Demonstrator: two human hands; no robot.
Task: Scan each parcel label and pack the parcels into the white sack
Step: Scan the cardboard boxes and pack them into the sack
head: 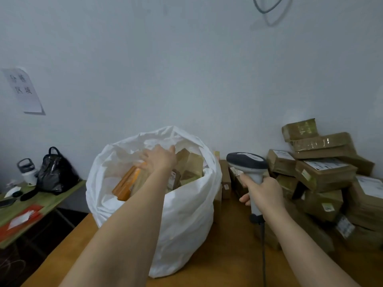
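The white sack (186, 220) stands open on the wooden table (228, 255), holding several brown cardboard parcels (190, 164). My left hand (159, 158) reaches into the sack's mouth and rests on an orange-edged parcel (126, 184) near the sack's left side; whether its fingers curl round the parcel is hidden. My right hand (263, 193) grips the handle of a grey barcode scanner (247, 162), held upright to the right of the sack, its cable hanging down.
A pile of labelled cardboard parcels (327, 175) is stacked at the right against the wall. A lower green side table (47, 199) at the left carries a black bag (55, 172), a flask and papers. A paper sign hangs on the wall.
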